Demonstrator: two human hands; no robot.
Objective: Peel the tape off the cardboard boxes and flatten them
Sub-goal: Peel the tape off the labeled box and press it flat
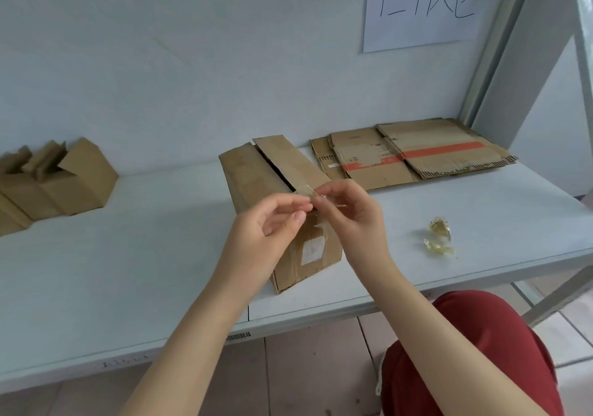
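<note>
Peeling step — our left hand (272, 220) and right hand (349, 210) both pinch tape (316, 195) over the box (256, 175); next, probably, drop it and flatten

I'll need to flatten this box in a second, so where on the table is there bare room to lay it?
Widest bare patch: table between the open boxes at left and the taped box. A narrower strip lies between the flattened cardboard stack and the tape wads. Back right is crowded.
</note>
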